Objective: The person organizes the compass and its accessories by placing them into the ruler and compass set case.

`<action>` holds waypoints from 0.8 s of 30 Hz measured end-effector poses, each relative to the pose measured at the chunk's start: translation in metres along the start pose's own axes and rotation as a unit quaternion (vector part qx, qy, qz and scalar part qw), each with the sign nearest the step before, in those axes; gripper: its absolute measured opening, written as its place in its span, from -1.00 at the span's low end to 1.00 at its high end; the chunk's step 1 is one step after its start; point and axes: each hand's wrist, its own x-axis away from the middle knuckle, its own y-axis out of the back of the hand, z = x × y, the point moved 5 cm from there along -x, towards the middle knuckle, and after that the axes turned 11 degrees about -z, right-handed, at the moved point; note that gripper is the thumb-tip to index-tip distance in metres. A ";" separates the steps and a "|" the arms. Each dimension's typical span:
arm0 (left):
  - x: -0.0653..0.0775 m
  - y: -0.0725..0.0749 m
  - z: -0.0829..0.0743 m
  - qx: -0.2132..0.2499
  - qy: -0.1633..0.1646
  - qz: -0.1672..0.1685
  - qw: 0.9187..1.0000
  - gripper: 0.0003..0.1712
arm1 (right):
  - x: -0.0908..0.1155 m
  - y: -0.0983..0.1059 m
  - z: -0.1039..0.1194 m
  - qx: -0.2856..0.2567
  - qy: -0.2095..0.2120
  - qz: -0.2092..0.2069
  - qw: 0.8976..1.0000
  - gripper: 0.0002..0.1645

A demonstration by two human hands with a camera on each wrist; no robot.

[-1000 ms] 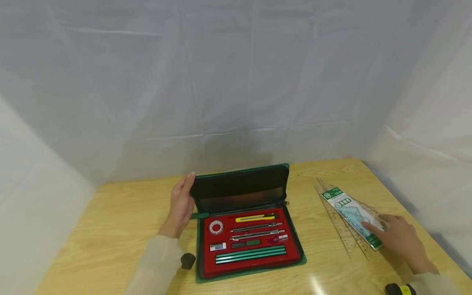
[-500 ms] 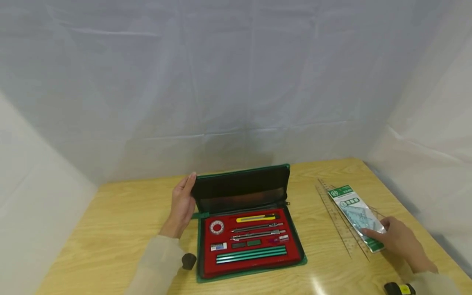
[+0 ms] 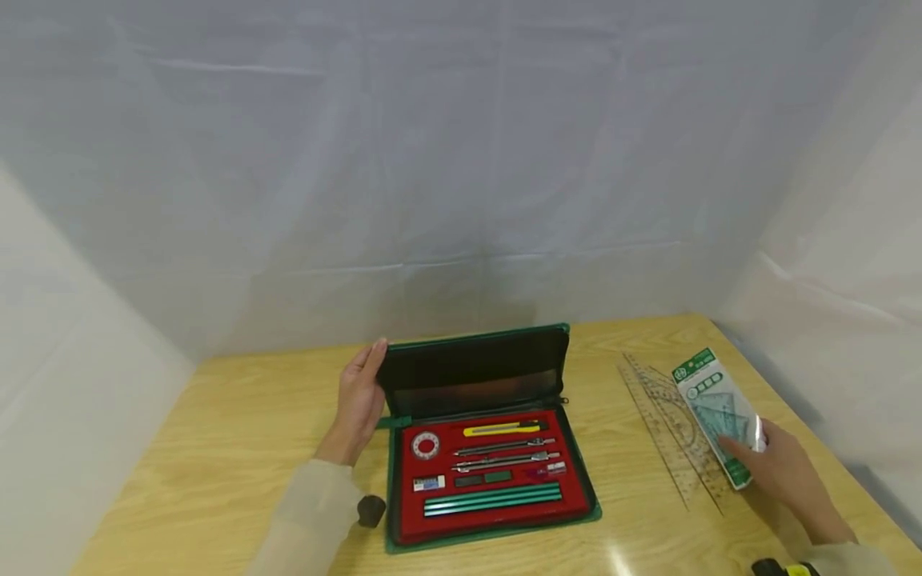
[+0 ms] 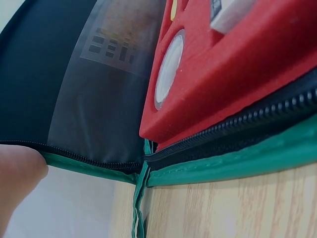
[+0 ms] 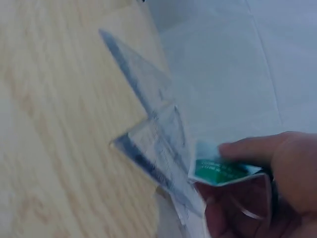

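The green zip case with its lid raised and its red tray exposed. The left hand grips the lid at its upper left corner, thumb over the zipped edge, as the left wrist view confirms. Well to the right of the case, the right hand holds a clear packet with green printed ends, thumb across its face and fingers curled behind; whether the packet touches the table cannot be told. Between case and packet, and partly beneath the latter in the head view, lie transparent drawing templates, overlapping one another. Within the case, from back to front: a yellow cutter and, at left, a white ring; two slender metal instruments; a white-and-blue block at left with dark green pieces beside it; and, nearest the front, a row of green rods. White sheeting hangs behind the case and to both sides.
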 end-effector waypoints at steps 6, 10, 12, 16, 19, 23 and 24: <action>-0.001 0.001 0.000 -0.006 -0.002 -0.005 1.000 -0.74 | 0.003 0.002 0.022 -0.047 0.049 -0.052 0.996 -0.24; -0.001 0.001 -0.001 -0.003 -0.002 -0.005 1.000 -0.74 | 0.007 0.000 0.046 -0.088 0.091 -0.061 0.990 -0.42; 0.000 0.000 -0.001 -0.003 -0.003 -0.004 1.000 -0.74 | 0.009 -0.001 0.057 -0.107 0.109 -0.058 0.987 -0.47; 0.001 -0.001 0.000 -0.009 -0.004 -0.001 1.000 -0.72 | 0.014 -0.006 0.078 -0.137 0.166 -0.042 0.976 -0.60; 0.002 0.000 -0.001 -0.009 -0.002 -0.003 1.000 -0.72 | 0.013 -0.009 0.096 -0.146 0.226 -0.026 0.963 -0.88; 0.003 0.001 0.000 -0.007 -0.004 -0.002 1.000 -0.72 | 0.008 -0.012 0.120 -0.146 0.297 -0.031 0.943 -0.88; 0.003 0.001 0.000 -0.005 -0.006 -0.001 1.000 -0.73 | 0.006 -0.012 0.126 -0.147 0.313 -0.040 0.938 -0.88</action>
